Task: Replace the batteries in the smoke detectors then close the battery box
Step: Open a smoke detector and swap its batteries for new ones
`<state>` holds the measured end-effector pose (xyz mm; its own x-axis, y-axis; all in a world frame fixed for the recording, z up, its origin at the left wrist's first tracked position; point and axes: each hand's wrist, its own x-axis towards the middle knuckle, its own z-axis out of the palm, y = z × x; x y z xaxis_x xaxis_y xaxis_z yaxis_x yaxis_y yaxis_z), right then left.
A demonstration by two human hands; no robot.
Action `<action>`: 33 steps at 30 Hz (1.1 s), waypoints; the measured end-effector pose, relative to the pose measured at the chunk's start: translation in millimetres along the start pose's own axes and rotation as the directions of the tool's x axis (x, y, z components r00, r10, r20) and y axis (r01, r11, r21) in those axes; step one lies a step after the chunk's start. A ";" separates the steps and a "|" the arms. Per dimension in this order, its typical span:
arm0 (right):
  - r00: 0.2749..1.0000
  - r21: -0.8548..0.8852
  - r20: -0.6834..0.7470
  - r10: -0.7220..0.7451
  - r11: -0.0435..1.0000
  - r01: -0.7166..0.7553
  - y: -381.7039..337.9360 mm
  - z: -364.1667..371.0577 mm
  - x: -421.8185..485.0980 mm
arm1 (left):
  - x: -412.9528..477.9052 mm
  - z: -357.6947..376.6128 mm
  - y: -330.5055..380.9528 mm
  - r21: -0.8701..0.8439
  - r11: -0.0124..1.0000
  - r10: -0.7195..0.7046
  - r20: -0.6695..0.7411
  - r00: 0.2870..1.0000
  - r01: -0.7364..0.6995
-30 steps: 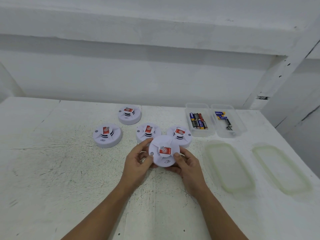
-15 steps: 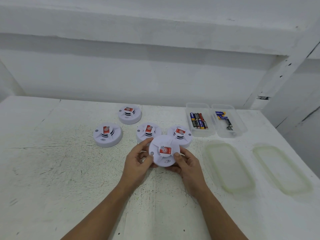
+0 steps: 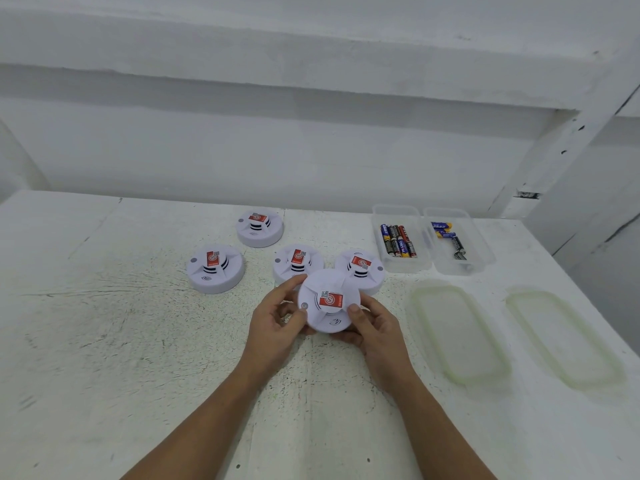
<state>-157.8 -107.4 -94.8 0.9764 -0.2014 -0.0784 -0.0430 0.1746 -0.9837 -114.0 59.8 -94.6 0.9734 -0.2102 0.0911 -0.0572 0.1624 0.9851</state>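
Hardly anything has shifted: the smoke detector [image 3: 329,301] stays lifted just above the table [image 3: 104,341], left hand [image 3: 277,327] and right hand [image 3: 375,329] each curled round its rim. Opening it seems the step in hand; next comes a twist or flip. Working room lies nearer me; other detectors [image 3: 298,268] crowd just behind, open battery boxes [image 3: 405,268] to the right.

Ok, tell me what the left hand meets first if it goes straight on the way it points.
The held smoke detector, which the left hand grips; beyond it, probably the middle detector, though depth is unclear.
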 end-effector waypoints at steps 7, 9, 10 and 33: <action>1.000 -0.004 -0.004 0.003 1.000 -0.003 0.2 0.7 0.3 | -0.6 1.4 1.3 -0.015 1.000 -0.003 0.002 1.000 0.003; 1.000 0.000 -0.003 0.002 1.000 -0.002 -0.1 0.6 0.3 | -0.4 0.8 0.3 -0.021 1.000 -0.002 0.006 1.000 0.003; 1.000 0.003 -0.001 0.001 1.000 -0.001 -0.3 0.8 0.1 | 0.0 0.5 -0.2 -0.022 1.000 -0.003 0.008 1.000 0.003; 1.000 0.000 0.001 0.001 1.000 -0.001 -4.9 2.2 -1.9 | -0.2 0.5 -0.3 0.043 0.999 0.008 -0.017 1.000 -0.007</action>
<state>-159.0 -105.8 -89.5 0.9766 -0.2002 -0.0791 -0.0438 0.1747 -0.9836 -114.3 59.3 -94.9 0.9766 -0.1925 0.0964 -0.0735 0.1227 0.9897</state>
